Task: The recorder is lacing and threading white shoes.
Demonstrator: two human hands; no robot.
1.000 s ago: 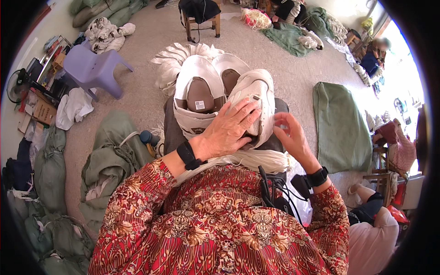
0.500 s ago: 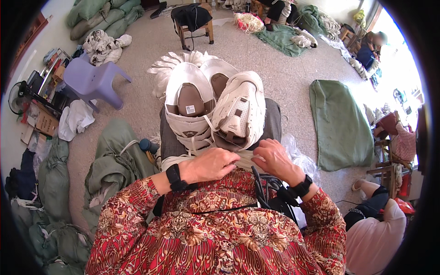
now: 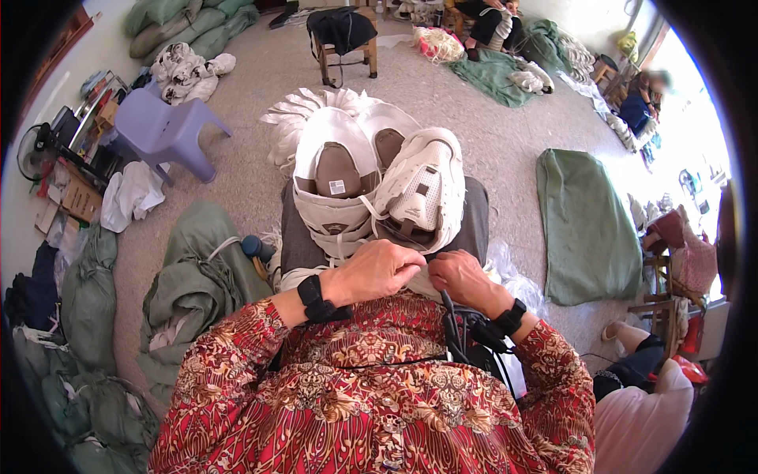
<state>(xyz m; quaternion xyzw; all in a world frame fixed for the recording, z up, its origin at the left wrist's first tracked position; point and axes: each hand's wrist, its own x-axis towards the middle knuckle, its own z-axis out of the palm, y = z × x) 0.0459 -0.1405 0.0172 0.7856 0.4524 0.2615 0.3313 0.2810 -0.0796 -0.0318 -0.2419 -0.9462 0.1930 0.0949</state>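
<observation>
On my lap lie several white shoe uppers. One upper (image 3: 338, 178) opens upward with a brown lining inside, a second upper (image 3: 388, 146) is behind it, and a perforated upper (image 3: 426, 189) leans on its right side. Just below their near edge, my left hand (image 3: 375, 270) is closed, thumb and finger pinched together. Close beside it, my right hand (image 3: 462, 276) is closed in a pinch too. Whatever either pinch holds is too small to name. Both wrists wear black bands. White laces hang from the uppers beside my left hand.
Beyond my knees is a fanned pile of white pieces (image 3: 304, 114). A purple plastic stool (image 3: 170, 130) stands left, with green sacks (image 3: 189, 268) nearer me. A flat green sack (image 3: 588, 229) lies on the right; a person in pink (image 3: 647, 419) sits close at lower right.
My hands have come closer together, the left moving right and slightly up, the right a little left. The whole view has shifted slightly.
</observation>
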